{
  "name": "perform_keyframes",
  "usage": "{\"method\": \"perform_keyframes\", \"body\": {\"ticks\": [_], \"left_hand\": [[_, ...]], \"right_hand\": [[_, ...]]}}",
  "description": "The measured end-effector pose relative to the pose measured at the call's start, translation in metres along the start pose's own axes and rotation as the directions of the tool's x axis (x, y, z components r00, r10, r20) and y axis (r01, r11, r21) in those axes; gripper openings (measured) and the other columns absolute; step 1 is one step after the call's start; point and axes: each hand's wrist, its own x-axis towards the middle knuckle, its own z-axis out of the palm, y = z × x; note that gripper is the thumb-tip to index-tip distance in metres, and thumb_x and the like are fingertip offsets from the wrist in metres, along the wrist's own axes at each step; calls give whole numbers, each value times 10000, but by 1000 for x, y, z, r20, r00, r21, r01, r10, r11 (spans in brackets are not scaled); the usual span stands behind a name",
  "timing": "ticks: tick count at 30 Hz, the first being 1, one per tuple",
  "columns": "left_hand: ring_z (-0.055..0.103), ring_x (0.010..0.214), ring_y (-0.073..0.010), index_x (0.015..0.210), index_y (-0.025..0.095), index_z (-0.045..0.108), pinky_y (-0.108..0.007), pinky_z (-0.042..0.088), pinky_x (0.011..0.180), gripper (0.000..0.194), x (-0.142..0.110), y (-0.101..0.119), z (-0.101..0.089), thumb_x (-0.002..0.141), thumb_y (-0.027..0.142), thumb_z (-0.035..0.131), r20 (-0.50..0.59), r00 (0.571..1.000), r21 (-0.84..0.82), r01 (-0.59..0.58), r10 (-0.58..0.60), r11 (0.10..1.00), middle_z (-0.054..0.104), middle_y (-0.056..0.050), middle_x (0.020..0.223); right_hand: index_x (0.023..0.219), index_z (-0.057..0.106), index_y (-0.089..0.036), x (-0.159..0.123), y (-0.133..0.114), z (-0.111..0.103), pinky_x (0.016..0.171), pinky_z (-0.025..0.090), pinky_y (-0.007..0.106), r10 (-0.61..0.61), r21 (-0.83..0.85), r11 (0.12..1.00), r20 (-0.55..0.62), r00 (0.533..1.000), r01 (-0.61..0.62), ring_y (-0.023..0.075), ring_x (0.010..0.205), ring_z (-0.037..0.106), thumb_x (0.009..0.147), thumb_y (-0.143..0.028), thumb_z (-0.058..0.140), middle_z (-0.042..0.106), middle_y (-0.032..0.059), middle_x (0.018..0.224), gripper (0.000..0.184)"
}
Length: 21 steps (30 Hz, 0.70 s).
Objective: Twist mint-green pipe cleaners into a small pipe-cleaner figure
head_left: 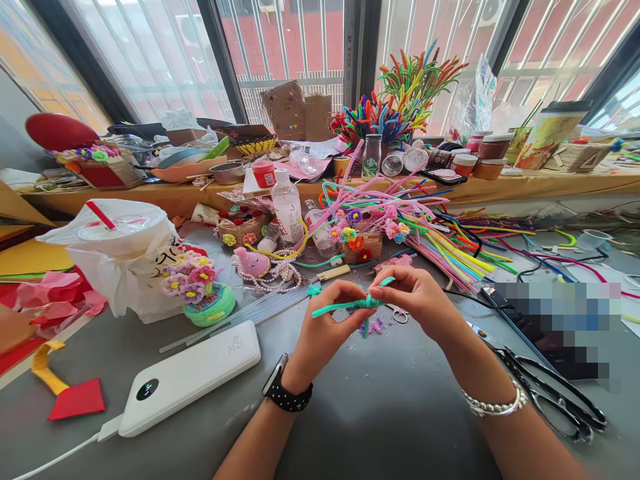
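Observation:
Both my hands meet over the grey table, pinching a mint-green pipe cleaner (337,307) that is twisted into a small knot with ends sticking out. My left hand (327,327) grips it near the knot, one straight end pointing left past the fingers. On the other side, my right hand (417,297) closes thumb and forefinger on the piece close to the knot, with a short end showing above. Below and behind the hands lie small purple bits (375,327) and the handle loop of small scissors (400,315).
A white power bank (193,379) with a cable lies left, near a pipe-cleaner flower pot (210,303) and a bagged drink cup (125,253). Black-framed glasses (555,393) and a phone (540,333) lie right. Loose pipe cleaners (430,233) pile behind, before a cluttered ledge (540,183).

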Motion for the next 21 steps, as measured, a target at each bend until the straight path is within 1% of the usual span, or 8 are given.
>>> {"method": "perform_keyframes", "body": {"ticks": [2, 6, 11, 14, 16, 21], "left_hand": [[617, 729, -138, 774, 164, 544, -238, 510, 667, 127, 0, 0, 1, 686, 183, 633, -14, 1000, 18, -20, 20, 1000, 614, -10, 762], [615, 705, -126, 773, 169, 546, -229, 508, 663, 103, -1, 2, 1, 702, 181, 619, -6, 997, 25, -82, 82, 996, 627, -4, 756], [608, 729, -124, 820, 172, 555, -218, 503, 646, 132, -2, 2, 0, 707, 194, 620, -19, 987, 34, -157, 158, 987, 629, -12, 792], [605, 734, -135, 838, 169, 576, -230, 500, 652, 156, -3, 1, -1, 697, 194, 637, -3, 983, 36, -183, 183, 982, 638, -25, 797], [602, 737, -139, 822, 165, 593, -236, 496, 662, 123, -3, 1, -1, 705, 182, 630, 12, 982, 35, -190, 190, 981, 643, -31, 786], [602, 706, -142, 765, 163, 608, -246, 487, 637, 54, -3, 1, -1, 714, 146, 614, -28, 975, 32, -220, 220, 975, 638, -29, 740]], "right_hand": [[669, 619, -161, 0, 0, 1, 561, 392, 212, 4, 9, 1000, 1, 1000, -4, 97, 604, 509, 653, -246, 679, 580, -10, 653, 105], [626, 619, -164, 1, 1, 0, 538, 372, 203, 30, 49, 998, 27, 999, -31, 83, 573, 476, 662, -254, 672, 563, -21, 615, 111], [589, 618, -163, 2, 4, -2, 536, 354, 207, 78, 109, 991, 54, 996, -83, 78, 558, 450, 652, -270, 680, 543, -26, 583, 139], [608, 629, -170, 1, 3, -2, 544, 353, 209, 89, 134, 986, 53, 995, -96, 81, 573, 464, 646, -262, 688, 565, -21, 610, 116], [609, 632, -173, 1, 2, -2, 545, 350, 209, 87, 140, 986, 50, 995, -94, 79, 571, 465, 646, -260, 689, 571, -21, 614, 111], [580, 615, -160, 1, 1, -2, 526, 325, 204, 85, 171, 981, 54, 995, -93, 69, 546, 442, 651, -279, 683, 539, -29, 579, 155]]}}
